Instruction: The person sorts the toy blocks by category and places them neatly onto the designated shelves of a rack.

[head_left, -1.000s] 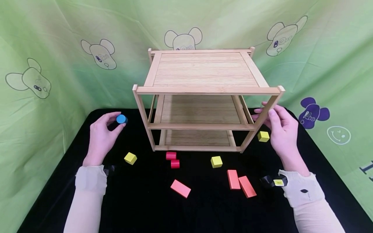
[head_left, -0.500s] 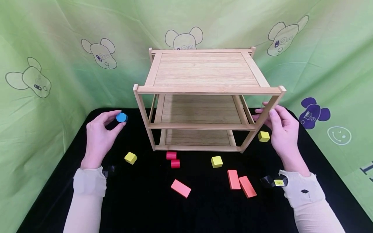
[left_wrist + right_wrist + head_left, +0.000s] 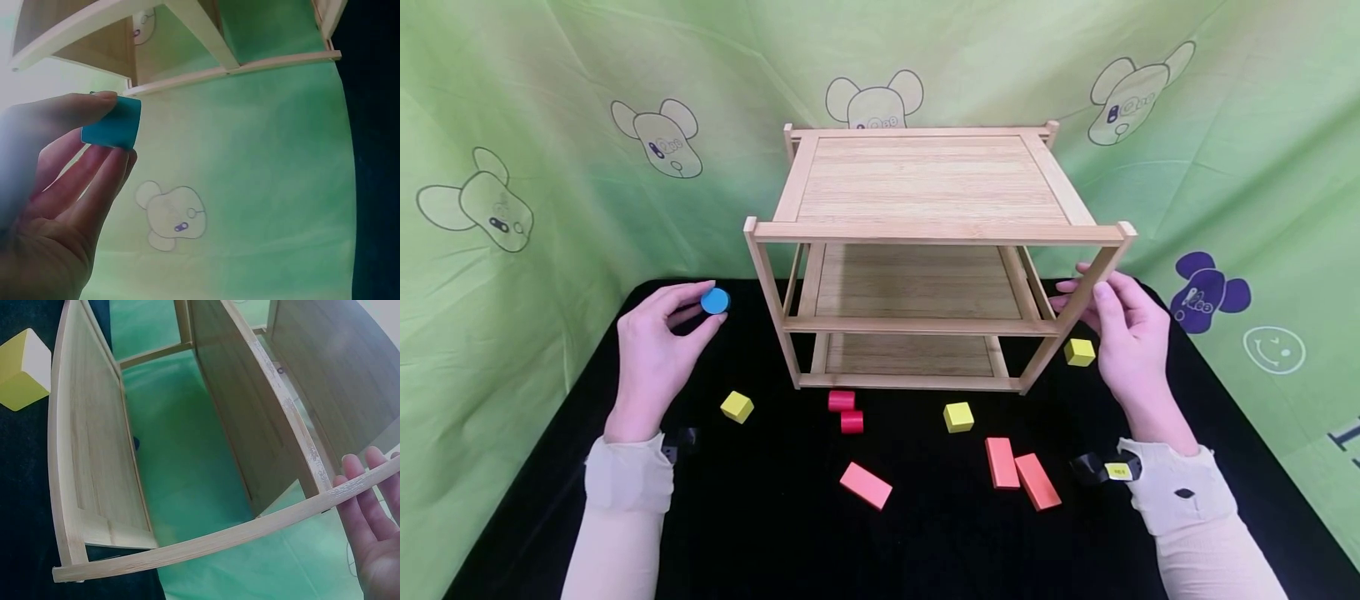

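Observation:
Between thumb and fingertips, my left hand (image 3: 658, 354) pinches a blue cylinder block (image 3: 716, 301), held left of the shelf. In the left wrist view the blue cylinder block (image 3: 112, 124) lies on its side between the thumb and fingers. My right hand (image 3: 1131, 333) grips the front right post of a three-tier wooden shelf (image 3: 925, 179), thumb in front and fingers behind. The right wrist view shows the fingers of that hand (image 3: 375, 519) round the shelf's post (image 3: 250, 534). A yellow cube (image 3: 1080, 352) lies just left of the right hand.
Before the shelf lie two red cylinders (image 3: 852, 422), a yellow cube (image 3: 958, 417), a pink rectangular block (image 3: 866, 486) and two more pink blocks (image 3: 1002, 463). Another yellow cube (image 3: 737, 407) is near the left wrist. A green printed curtain (image 3: 737, 92) stands behind the black cloth (image 3: 775, 542).
The left wrist has shifted slightly left while its fingertips keep the blue cylinder block at nearly the same spot, its round face turned a little more into view. The right hand stays on the post.

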Action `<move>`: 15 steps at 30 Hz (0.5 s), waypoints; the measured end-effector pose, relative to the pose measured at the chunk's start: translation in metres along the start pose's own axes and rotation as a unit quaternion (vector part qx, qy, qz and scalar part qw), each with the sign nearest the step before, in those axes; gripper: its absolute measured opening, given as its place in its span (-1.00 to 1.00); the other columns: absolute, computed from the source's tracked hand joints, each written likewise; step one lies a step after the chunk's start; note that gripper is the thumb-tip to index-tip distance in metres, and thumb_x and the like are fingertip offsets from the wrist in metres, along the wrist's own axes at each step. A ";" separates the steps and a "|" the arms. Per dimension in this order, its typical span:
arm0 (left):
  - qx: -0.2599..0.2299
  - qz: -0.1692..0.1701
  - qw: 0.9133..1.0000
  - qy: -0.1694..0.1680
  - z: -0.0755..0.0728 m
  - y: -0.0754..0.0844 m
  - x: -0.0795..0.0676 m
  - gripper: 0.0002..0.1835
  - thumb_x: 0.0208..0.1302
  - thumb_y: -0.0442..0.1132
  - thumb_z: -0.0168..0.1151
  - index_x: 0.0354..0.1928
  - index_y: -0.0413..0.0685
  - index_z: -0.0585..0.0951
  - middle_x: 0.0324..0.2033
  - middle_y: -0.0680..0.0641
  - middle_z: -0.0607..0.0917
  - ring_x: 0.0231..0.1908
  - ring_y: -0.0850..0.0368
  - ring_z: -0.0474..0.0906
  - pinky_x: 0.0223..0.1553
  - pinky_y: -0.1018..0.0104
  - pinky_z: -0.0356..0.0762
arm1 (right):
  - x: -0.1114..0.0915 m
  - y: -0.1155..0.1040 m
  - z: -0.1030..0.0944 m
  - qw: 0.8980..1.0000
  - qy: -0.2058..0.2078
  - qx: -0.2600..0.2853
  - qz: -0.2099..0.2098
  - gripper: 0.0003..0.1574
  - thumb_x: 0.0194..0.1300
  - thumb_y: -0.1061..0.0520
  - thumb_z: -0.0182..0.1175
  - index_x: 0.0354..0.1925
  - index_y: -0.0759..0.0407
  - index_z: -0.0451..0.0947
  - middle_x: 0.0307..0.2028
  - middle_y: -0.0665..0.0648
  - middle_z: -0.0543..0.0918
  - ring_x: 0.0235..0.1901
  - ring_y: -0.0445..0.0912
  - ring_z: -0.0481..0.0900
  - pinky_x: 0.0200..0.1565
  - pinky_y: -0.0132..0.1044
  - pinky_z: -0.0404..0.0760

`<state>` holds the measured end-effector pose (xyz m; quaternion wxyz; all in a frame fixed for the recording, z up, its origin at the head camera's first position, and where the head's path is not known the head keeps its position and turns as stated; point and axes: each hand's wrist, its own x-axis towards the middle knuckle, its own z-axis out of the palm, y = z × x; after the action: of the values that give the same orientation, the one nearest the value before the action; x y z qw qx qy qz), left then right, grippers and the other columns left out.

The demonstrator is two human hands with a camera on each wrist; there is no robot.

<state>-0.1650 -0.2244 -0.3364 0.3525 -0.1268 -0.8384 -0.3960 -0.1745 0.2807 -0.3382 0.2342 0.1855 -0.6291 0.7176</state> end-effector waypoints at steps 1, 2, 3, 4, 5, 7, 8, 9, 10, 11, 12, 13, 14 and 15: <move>-0.001 0.001 1.000 0.000 0.000 0.002 0.000 -0.63 0.09 -0.45 0.55 -0.01 -0.16 0.78 -0.10 0.04 0.76 -0.16 0.52 0.64 -0.09 0.55 0.61 | 0.000 0.000 0.000 1.000 -0.001 0.001 -0.001 -0.61 0.58 0.26 0.02 0.18 0.55 0.50 -0.12 0.27 0.73 -0.18 0.01 0.76 0.02 -0.31 0.66; -0.004 0.001 1.000 0.000 -0.001 0.003 0.000 -0.63 0.08 -0.46 0.55 -0.01 -0.16 0.78 -0.10 0.05 0.76 -0.15 0.51 0.65 -0.09 0.55 0.61 | 0.000 0.001 0.000 1.000 -0.002 0.004 -0.002 -0.61 0.58 0.26 0.02 0.18 0.56 0.49 -0.12 0.28 0.73 -0.19 0.01 0.76 0.02 -0.30 0.67; -0.006 0.002 1.000 0.000 -0.001 0.005 0.000 -0.63 0.09 -0.46 0.55 -0.01 -0.16 0.78 -0.10 0.05 0.76 -0.15 0.50 0.65 -0.09 0.54 0.61 | 0.000 0.001 0.000 1.000 -0.004 0.007 -0.003 -0.61 0.58 0.27 0.01 0.18 0.57 0.49 -0.12 0.28 0.73 -0.19 0.01 0.76 0.02 -0.30 0.67; -0.009 0.005 1.000 0.002 -0.001 0.007 0.000 -0.62 0.08 -0.46 0.55 -0.01 -0.15 0.78 -0.10 0.06 0.76 -0.15 0.49 0.65 -0.08 0.53 0.62 | 0.000 0.001 0.000 1.000 -0.005 0.011 -0.005 -0.61 0.58 0.28 0.01 0.18 0.58 0.49 -0.12 0.29 0.73 -0.19 0.02 0.76 0.02 -0.30 0.67; -0.012 0.007 1.000 0.003 -0.002 0.009 0.000 -0.62 0.08 -0.47 0.55 -0.01 -0.15 0.78 -0.10 0.06 0.76 -0.14 0.48 0.65 -0.08 0.53 0.62 | 0.000 0.001 0.000 1.000 -0.006 0.012 -0.005 -0.61 0.58 0.28 0.00 0.18 0.58 0.48 -0.12 0.29 0.73 -0.19 0.02 0.76 0.02 -0.30 0.67; -0.020 0.014 1.000 0.006 -0.002 0.014 0.000 -0.61 0.06 -0.48 0.56 -0.01 -0.15 0.78 -0.10 0.04 0.76 -0.14 0.47 0.65 -0.08 0.52 0.62 | 0.000 0.002 0.000 1.000 -0.008 0.017 -0.006 -0.61 0.58 0.28 0.00 0.18 0.59 0.48 -0.12 0.30 0.72 -0.20 0.02 0.76 0.02 -0.29 0.67; -0.025 0.017 1.000 0.008 -0.002 0.016 0.000 -0.61 0.05 -0.49 0.56 -0.02 -0.16 0.78 -0.10 0.03 0.76 -0.13 0.46 0.65 -0.08 0.51 0.62 | 0.000 0.002 0.000 1.000 -0.008 0.019 -0.006 -0.60 0.58 0.29 0.00 0.18 0.59 0.47 -0.12 0.30 0.72 -0.19 0.02 0.76 0.02 -0.29 0.67; -0.029 0.021 0.999 0.010 -0.003 0.019 0.001 -0.60 0.04 -0.50 0.56 -0.02 -0.17 0.78 -0.11 0.02 0.76 -0.13 0.45 0.65 -0.08 0.51 0.62 | 0.000 0.002 -0.001 1.000 -0.008 0.018 -0.006 -0.61 0.58 0.29 0.00 0.18 0.59 0.48 -0.12 0.30 0.72 -0.20 0.02 0.76 0.02 -0.29 0.67; -0.031 0.025 0.999 0.012 -0.003 0.022 0.001 -0.60 0.03 -0.51 0.56 -0.03 -0.18 0.78 -0.11 0.01 0.76 -0.12 0.44 0.65 -0.07 0.51 0.62 | 0.000 0.002 -0.001 1.000 -0.008 0.016 -0.006 -0.61 0.58 0.28 0.00 0.18 0.59 0.48 -0.12 0.30 0.72 -0.20 0.02 0.76 0.02 -0.29 0.67; -0.033 0.029 0.999 0.013 -0.003 0.025 0.001 -0.60 0.02 -0.53 0.56 -0.03 -0.19 0.78 -0.11 -0.01 0.76 -0.12 0.43 0.65 -0.07 0.51 0.62 | 0.000 0.002 -0.001 1.000 -0.007 0.014 -0.005 -0.60 0.58 0.28 0.00 0.18 0.58 0.48 -0.12 0.29 0.73 -0.19 0.02 0.76 0.02 -0.30 0.67; -0.037 0.032 0.999 0.016 -0.003 0.028 0.002 -0.59 0.00 -0.55 0.56 -0.04 -0.21 0.78 -0.12 -0.03 0.76 -0.11 0.41 0.65 -0.07 0.50 0.63 | 0.000 0.002 -0.001 1.000 -0.007 0.013 -0.005 -0.60 0.58 0.28 0.00 0.18 0.58 0.48 -0.12 0.29 0.73 -0.19 0.02 0.76 0.02 -0.30 0.67; -0.038 0.036 0.998 0.018 -0.004 0.031 0.002 -0.59 -0.01 -0.57 0.55 -0.05 -0.23 0.78 -0.12 -0.05 0.76 -0.11 0.40 0.65 -0.07 0.50 0.63 | 0.000 0.002 -0.001 1.000 -0.006 0.012 -0.004 -0.60 0.58 0.28 0.00 0.18 0.58 0.48 -0.12 0.29 0.73 -0.19 0.02 0.76 0.01 -0.30 0.67; -0.039 0.039 0.998 0.019 -0.004 0.033 0.002 -0.59 -0.02 -0.59 0.55 -0.05 -0.25 0.77 -0.13 -0.07 0.76 -0.11 0.38 0.65 -0.07 0.49 0.63 | 0.000 0.002 -0.001 1.000 -0.006 0.009 -0.004 -0.60 0.58 0.27 0.00 0.18 0.57 0.49 -0.13 0.29 0.73 -0.19 0.02 0.76 0.01 -0.30 0.67; -0.042 0.040 0.998 0.020 -0.004 0.036 0.002 -0.59 -0.02 -0.60 0.54 -0.05 -0.26 0.77 -0.13 -0.08 0.76 -0.11 0.37 0.65 -0.07 0.48 0.63 | 0.000 0.002 -0.001 1.000 -0.005 0.006 -0.003 -0.60 0.58 0.27 0.01 0.18 0.57 0.49 -0.13 0.28 0.73 -0.19 0.01 0.76 0.01 -0.30 0.67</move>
<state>-0.1461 -0.2041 -0.3125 0.3794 -0.1672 -0.8078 -0.4191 -0.1758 0.2818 -0.3397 0.2320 0.1930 -0.6252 0.7197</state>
